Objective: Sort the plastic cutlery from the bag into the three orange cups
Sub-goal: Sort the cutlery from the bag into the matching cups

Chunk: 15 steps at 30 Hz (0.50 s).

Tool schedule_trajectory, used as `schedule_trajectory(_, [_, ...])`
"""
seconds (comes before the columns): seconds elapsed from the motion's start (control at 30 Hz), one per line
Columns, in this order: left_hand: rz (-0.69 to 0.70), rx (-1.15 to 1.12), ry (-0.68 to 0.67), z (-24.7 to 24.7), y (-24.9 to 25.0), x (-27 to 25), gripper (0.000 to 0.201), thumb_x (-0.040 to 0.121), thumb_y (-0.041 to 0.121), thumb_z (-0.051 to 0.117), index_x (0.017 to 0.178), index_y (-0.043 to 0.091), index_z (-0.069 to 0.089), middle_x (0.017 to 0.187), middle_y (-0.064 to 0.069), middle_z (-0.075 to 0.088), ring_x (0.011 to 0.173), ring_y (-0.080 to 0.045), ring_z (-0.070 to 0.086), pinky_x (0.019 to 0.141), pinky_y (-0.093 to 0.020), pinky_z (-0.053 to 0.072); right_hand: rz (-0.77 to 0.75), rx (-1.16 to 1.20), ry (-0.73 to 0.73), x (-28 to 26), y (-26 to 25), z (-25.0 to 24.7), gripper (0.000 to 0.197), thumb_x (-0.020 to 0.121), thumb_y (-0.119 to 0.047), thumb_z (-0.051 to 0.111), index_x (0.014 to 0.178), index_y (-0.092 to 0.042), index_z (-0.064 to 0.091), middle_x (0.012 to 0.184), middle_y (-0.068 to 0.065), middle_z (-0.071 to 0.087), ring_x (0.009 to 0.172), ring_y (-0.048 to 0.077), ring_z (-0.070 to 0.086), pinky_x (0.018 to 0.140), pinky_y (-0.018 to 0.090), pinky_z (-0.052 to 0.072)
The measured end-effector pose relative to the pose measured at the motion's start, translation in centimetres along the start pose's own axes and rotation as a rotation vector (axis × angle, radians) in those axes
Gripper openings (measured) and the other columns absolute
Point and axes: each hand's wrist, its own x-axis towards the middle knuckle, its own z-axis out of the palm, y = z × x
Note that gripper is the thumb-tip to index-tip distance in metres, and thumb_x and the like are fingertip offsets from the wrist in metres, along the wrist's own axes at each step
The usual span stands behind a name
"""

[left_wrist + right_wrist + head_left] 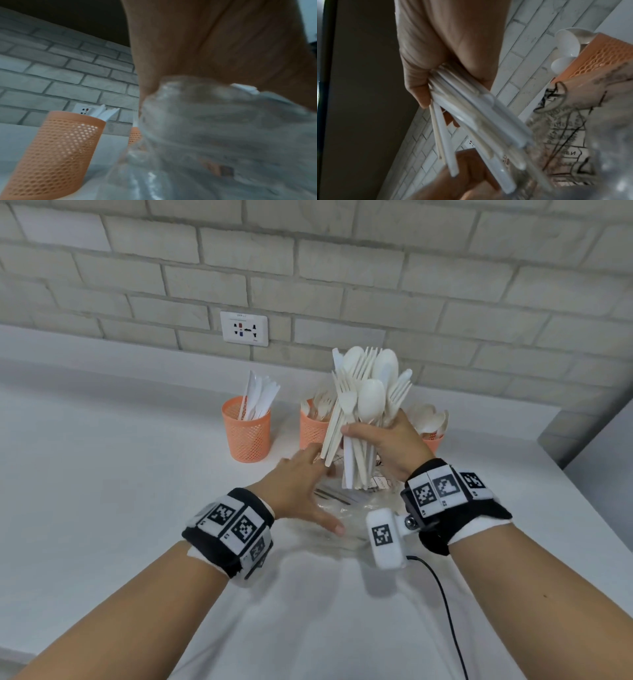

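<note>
My right hand (378, 438) grips a thick bundle of white plastic cutlery (368, 402), a mix of forks, spoons and knives, upright above the clear plastic bag (342, 510). My left hand (317, 484) lies with straight, spread fingers on the bag, its fingertips against the bundle's handle ends. Three orange mesh cups stand behind: the left cup (246, 430) holds knives, the middle cup (312, 428) forks, the right cup (433, 441) spoons. The right wrist view shows the bundle's handles (479, 116) in my fist and the spoon cup (600, 56). Under my left palm (205, 40), the left wrist view shows the bag (223, 135).
The white countertop (120, 474) runs back to a grey brick wall with a power socket (244, 328). A black cable (445, 604) trails from the right wrist camera. The counter's right edge (582, 484) drops off near a recess.
</note>
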Motion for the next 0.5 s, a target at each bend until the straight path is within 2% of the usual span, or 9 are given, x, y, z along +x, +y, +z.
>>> schedule_trajectory(0.1, [0.037,0.143,-0.144,1.5,0.6,0.3,0.074,0.062,0.064,0.070,0.116,0.021,0.046,0.125,0.002,0.040,0.113,-0.020,0.042,0.095,-0.036,0.036,0.019,0.056,0.045,-0.2,0.3,-0.3,0.028,0.074,0.004,0.070,0.092,-0.018,0.064,0.094,0.007,0.070,0.093,0.024,0.068,0.088,0.041,0.054])
schedule_trajectory(0.2, [-0.028,0.354,-0.191,2.3,0.5,1.1,0.063,0.082,0.058,0.055,0.127,0.016,0.042,0.132,-0.003,0.040,0.121,-0.026,0.040,0.094,-0.042,0.038,0.023,0.180,0.080,-0.6,0.3,-0.7,0.031,0.074,0.009,0.067,0.090,-0.017,0.064,0.093,0.008,0.069,0.094,0.028,0.066,0.091,0.046,0.052])
schedule_trajectory(0.27, [-0.103,0.368,-0.183,2.3,0.1,1.5,0.059,0.088,0.055,0.046,0.133,0.017,0.039,0.136,-0.005,0.038,0.126,-0.027,0.037,0.099,-0.044,0.035,0.018,0.253,0.079,-0.8,0.0,-1.0,0.031,0.076,0.012,0.064,0.091,-0.015,0.063,0.093,0.008,0.067,0.095,0.028,0.065,0.092,0.046,0.050])
schedule_trajectory(0.33, [-0.138,0.374,-0.213,1.9,-0.1,1.9,0.056,0.089,0.054,0.045,0.133,0.019,0.039,0.136,-0.005,0.037,0.128,-0.028,0.036,0.102,-0.048,0.030,0.018,0.315,0.078,-0.8,-0.4,-1.4,0.031,0.077,0.013,0.062,0.092,-0.014,0.063,0.094,0.009,0.066,0.097,0.030,0.063,0.092,0.048,0.050])
schedule_trajectory(0.4, [-0.158,0.376,-0.274,1.3,-0.2,1.8,0.058,0.086,0.055,0.050,0.132,0.021,0.041,0.136,-0.004,0.037,0.128,-0.027,0.035,0.107,-0.054,0.022,0.029,0.350,0.082,-0.9,-0.7,-1.9,0.030,0.077,0.012,0.062,0.092,-0.014,0.062,0.090,0.007,0.067,0.091,0.028,0.065,0.091,0.049,0.052])
schedule_trajectory(0.47, [-0.182,0.291,-0.308,0.2,-0.1,1.4,0.068,0.074,0.062,0.061,0.128,0.023,0.046,0.136,-0.002,0.035,0.130,-0.026,0.031,0.111,-0.057,0.010,0.046,0.362,0.070,-1.2,-0.9,-2.5,0.029,0.077,0.011,0.061,0.092,-0.014,0.062,0.086,0.005,0.068,0.087,0.024,0.066,0.090,0.047,0.053])
schedule_trajectory(0.5, [-0.184,0.208,-0.283,-0.6,0.0,1.1,0.074,0.067,0.065,0.065,0.126,0.025,0.049,0.137,0.000,0.034,0.131,-0.025,0.029,0.112,-0.057,0.007,0.056,0.356,0.060,-1.3,-0.9,-2.7,0.029,0.078,0.011,0.061,0.093,-0.014,0.062,0.086,0.005,0.068,0.086,0.024,0.066,0.090,0.046,0.053])
